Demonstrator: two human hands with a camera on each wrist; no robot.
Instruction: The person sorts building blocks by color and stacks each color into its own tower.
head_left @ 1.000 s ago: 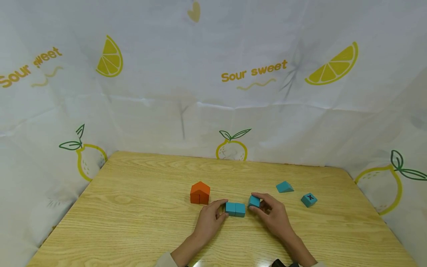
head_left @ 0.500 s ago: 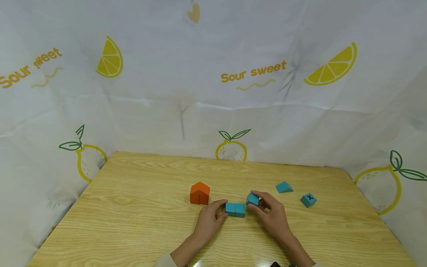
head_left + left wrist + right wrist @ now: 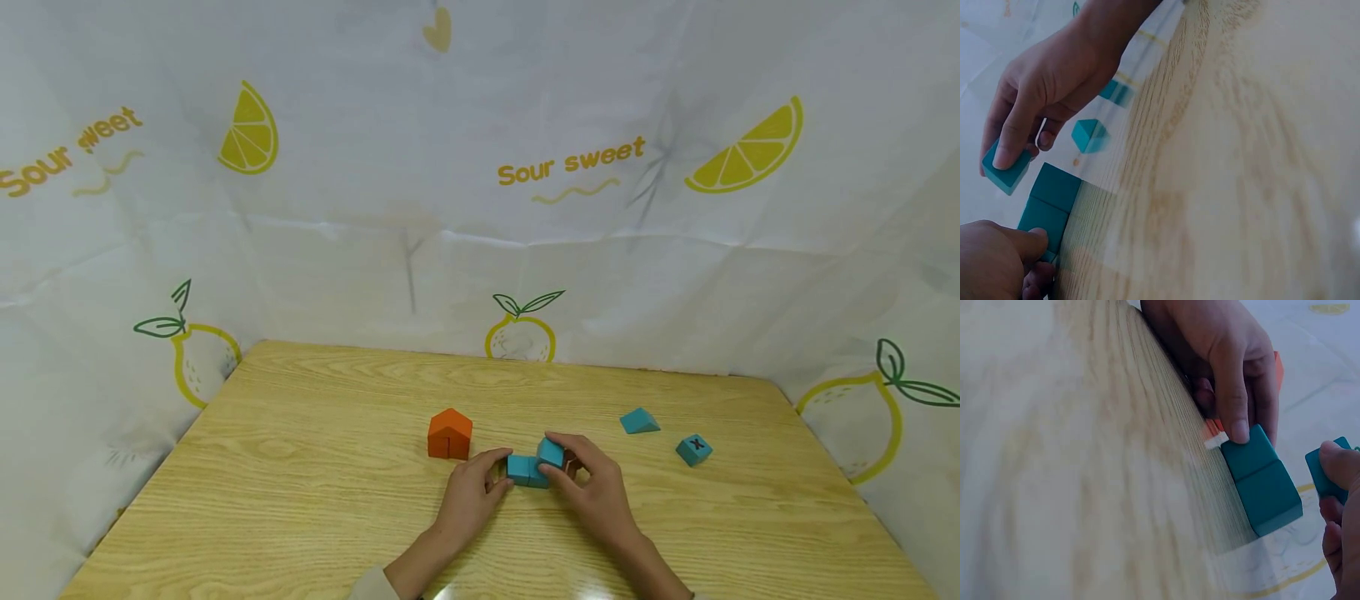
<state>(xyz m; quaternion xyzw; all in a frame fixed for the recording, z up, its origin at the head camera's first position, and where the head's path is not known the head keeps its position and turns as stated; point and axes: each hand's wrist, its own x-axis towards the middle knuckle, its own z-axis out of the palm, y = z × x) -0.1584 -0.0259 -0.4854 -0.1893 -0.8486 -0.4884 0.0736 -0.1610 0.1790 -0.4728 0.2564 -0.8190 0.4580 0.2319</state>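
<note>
Held blue block (image 3: 551,452): in the air over the right end of the blue block pair (image 3: 517,469), pair below at 7 o'clock, gap showing in the left wrist view. Right hand (image 3: 596,483), at 4 o'clock of it, has a narrow grip, thumb and fingertips pinching the block. Block sits a bit skewed to the pair, so lowering it like that could leave it crooked or overhanging. Fingertip pinch only; a slip would drop it on the pair.

Left hand (image 3: 471,496), 8 o'clock, narrow grip too, pinching the pair's left block. Pair's right block isn't held by either hand; a low bump from the held one could push it off and open the seam.

Orange house-shaped stack (image 3: 450,433), just past 9 o'clock, close behind the left fingers; a careless backward lift could knock it. Blue wedge (image 3: 640,420) at 2 and X-marked block (image 3: 694,449) at 3, both on the tabletop (image 3: 300,500), low risk.
</note>
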